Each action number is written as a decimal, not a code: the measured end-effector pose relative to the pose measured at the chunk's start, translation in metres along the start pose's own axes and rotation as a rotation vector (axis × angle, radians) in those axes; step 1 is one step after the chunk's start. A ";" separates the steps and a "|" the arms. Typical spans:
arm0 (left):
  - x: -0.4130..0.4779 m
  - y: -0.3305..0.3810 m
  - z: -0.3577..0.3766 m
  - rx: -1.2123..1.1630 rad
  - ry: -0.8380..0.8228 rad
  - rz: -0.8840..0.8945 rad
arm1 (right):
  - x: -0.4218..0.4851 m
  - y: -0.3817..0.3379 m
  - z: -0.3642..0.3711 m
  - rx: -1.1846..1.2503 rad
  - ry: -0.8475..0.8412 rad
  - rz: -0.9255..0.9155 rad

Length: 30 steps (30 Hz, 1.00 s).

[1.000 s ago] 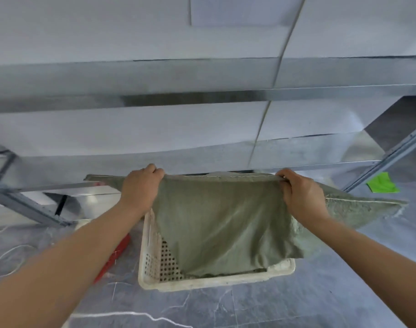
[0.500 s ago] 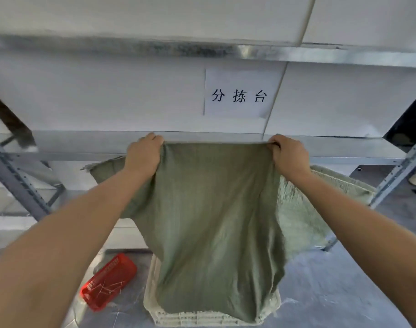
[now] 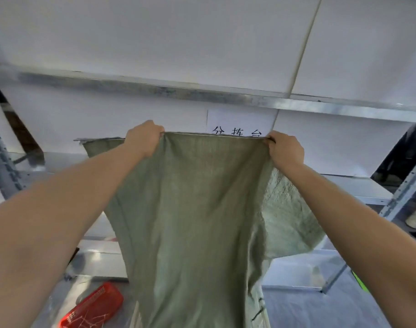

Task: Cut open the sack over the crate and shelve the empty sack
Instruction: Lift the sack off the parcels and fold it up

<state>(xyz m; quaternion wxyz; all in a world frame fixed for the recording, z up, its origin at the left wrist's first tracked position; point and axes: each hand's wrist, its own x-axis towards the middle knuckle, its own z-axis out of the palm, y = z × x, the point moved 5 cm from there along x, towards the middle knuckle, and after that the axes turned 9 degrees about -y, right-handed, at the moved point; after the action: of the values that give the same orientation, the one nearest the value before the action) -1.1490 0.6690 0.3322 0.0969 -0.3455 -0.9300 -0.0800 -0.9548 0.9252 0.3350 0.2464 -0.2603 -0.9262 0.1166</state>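
Left hand (image 3: 143,138) and right hand (image 3: 285,151) each grip the green sack's (image 3: 190,209) top edge — fingers curled tight, sack hanging limp before the shelf (image 3: 249,100).

A red basket (image 3: 93,308) lies on the grey floor (image 3: 308,308) near the metal shelf (image 3: 344,188).

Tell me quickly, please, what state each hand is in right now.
Left hand: closed, gripping the top edge of the sack.
Right hand: closed, gripping the same top edge.

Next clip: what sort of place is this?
Likely a warehouse or sorting area: slotted metal shelving, a printed paper sign posted between shelf levels, and a large woven green sack.
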 end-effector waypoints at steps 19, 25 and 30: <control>-0.031 0.031 -0.016 0.078 -0.079 0.002 | 0.005 0.011 -0.013 -0.095 -0.173 -0.105; -0.024 0.038 -0.043 0.224 0.013 0.024 | 0.017 0.020 -0.043 -0.028 -0.142 -0.163; -0.014 0.025 -0.066 0.224 0.118 -0.001 | 0.014 0.022 -0.049 -0.018 -0.108 -0.211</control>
<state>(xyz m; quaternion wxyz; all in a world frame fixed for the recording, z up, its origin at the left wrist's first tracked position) -1.1140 0.6654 0.3947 0.1894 -0.3267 -0.9259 0.0041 -0.9304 0.9551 0.3752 0.2045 -0.1569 -0.9615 0.0954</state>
